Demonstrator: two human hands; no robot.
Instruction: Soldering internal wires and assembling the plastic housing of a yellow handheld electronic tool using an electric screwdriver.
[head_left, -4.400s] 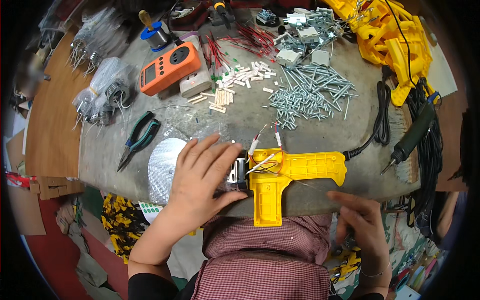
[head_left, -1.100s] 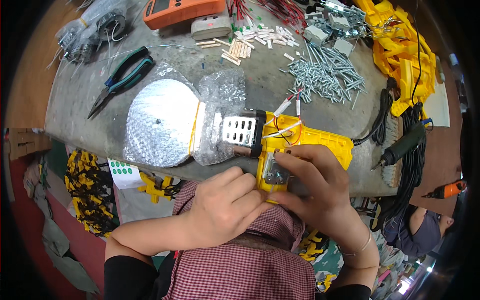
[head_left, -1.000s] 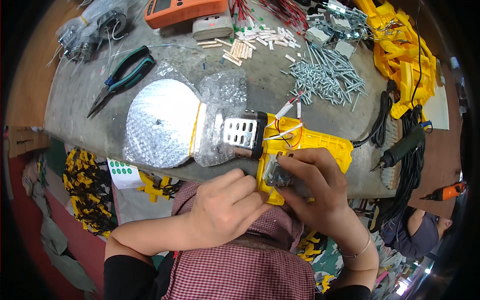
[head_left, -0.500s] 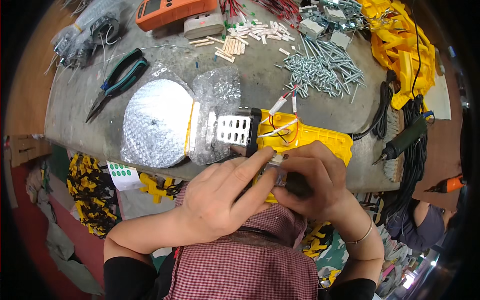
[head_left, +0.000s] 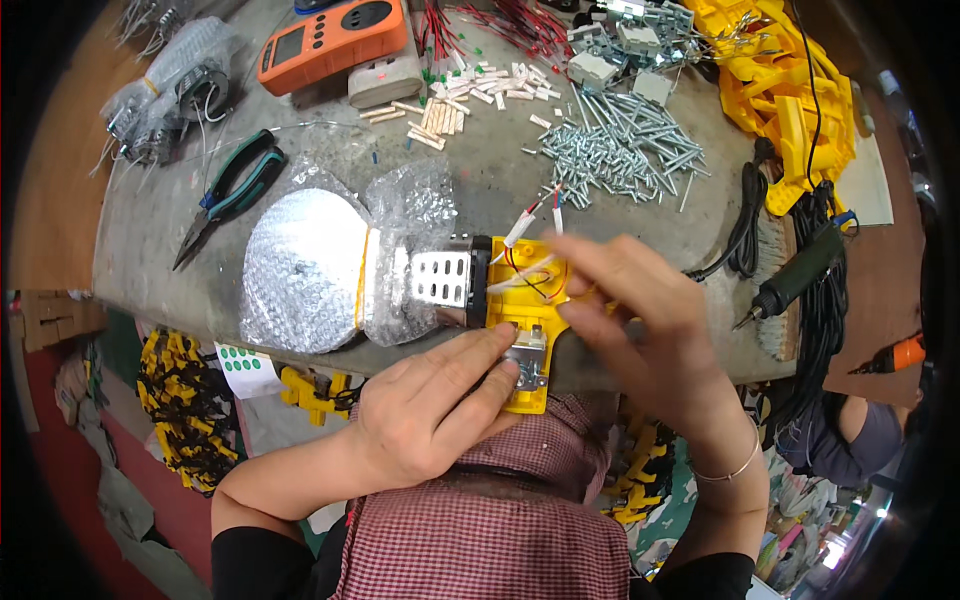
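A yellow plastic lamp housing [head_left: 533, 398], its inner side up, lies across the table's near edge. A small silver metal and white part [head_left: 530, 358] sits in its near end. My left hand [head_left: 425, 405] grips that end, fingertips on the metal part and thumb hidden below. My right hand [head_left: 645, 310], blurred by motion, hovers over the housing's right side with index finger and thumb apart and nothing visible between them. White-sleeved wires [head_left: 520, 226] rise from the housing. On its left are a slotted metal collar [head_left: 443, 278] and a round lamp head [head_left: 305, 270] in bubble wrap.
Pliers [head_left: 232, 190] lie at the left. Behind are an orange multimeter [head_left: 330, 45], white sleeve pieces [head_left: 437, 118], a pile of screws [head_left: 630, 145] and yellow plastic parts [head_left: 790, 100]. A dark green electric screwdriver [head_left: 800, 275] and a brush [head_left: 775, 335] are at the right.
My right hand has let go of the metal part and moved up and right. My left hand stays on it. The view has shifted slightly, and the metal part is now uncovered.
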